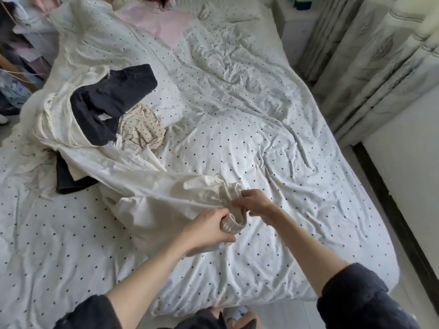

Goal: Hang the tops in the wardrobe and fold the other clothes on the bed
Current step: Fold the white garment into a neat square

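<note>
Looking down at the bed (261, 129), so here's the rundown:

Hard to see: the cream garment (147, 186) is bunched up, so whether it's trousers or a top I can't tell; only its gathered elastic edge (231, 222) reads clearly. Its far end runs under the pile, hidden.

Left hand (209, 230): fingers curled round the elastic edge from the near side, gripping it.

Right hand (253, 203): pinching the same edge from the far side, thumb and fingers closed on the fabric. Both hands are close together, near the middle of the bed's near half.

Pile: on the left part of the bed sits a dark navy piece (114, 98) lying on top of the cream fabric, touching a beige dotted piece (142, 129) beside it. Another dark item (69, 179) pokes out from under the cream cloth, mostly covered.

Bed cover: white with small dark dots, very wrinkled. A pink cloth (161, 27) shows near the head end, partly tucked under.

Cut off: the left edge shows hanging clothes (14, 55), blurry and cropped. Curtains (370, 55) stand on the right, top cut off.

Sleeves: dark, pushed up both forearms, bottom of frame.
</note>
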### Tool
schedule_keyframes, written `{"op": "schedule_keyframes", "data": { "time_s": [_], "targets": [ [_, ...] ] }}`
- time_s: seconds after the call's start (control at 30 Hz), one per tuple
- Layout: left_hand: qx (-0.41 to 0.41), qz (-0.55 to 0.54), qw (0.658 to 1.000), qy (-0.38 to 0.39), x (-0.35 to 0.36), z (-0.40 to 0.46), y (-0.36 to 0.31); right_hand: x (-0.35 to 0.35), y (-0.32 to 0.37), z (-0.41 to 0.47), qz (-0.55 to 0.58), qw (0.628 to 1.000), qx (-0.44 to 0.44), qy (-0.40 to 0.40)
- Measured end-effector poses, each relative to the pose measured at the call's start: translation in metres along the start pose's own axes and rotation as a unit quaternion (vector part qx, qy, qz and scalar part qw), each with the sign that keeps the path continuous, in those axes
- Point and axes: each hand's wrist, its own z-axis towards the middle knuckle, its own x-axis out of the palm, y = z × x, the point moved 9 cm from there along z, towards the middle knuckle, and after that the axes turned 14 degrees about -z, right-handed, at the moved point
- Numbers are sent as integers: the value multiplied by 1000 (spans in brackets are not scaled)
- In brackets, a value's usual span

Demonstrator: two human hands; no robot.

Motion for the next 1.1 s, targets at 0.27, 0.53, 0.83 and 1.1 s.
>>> {"op": "schedule_keyframes", "data": {
  "time_s": [0.27, 0.53, 0.83, 1.1],
  "targets": [
    [76, -14, 997, -16, 18, 70, -95, -148, 0, -18, -50, 980, -78, -177],
    [83, -32, 996, 31, 105, 138, -178, -246, -94, -21, -20, 976, -61, -208],
    [122, -76, 982, 121, 232, 229, -280, -401, -246, -21, 27, 966, -1, -255],
    [60, 38, 993, 96, 223, 275, -191, -343, -370, 39, -129, 970, 188, -84]
  ]
}}
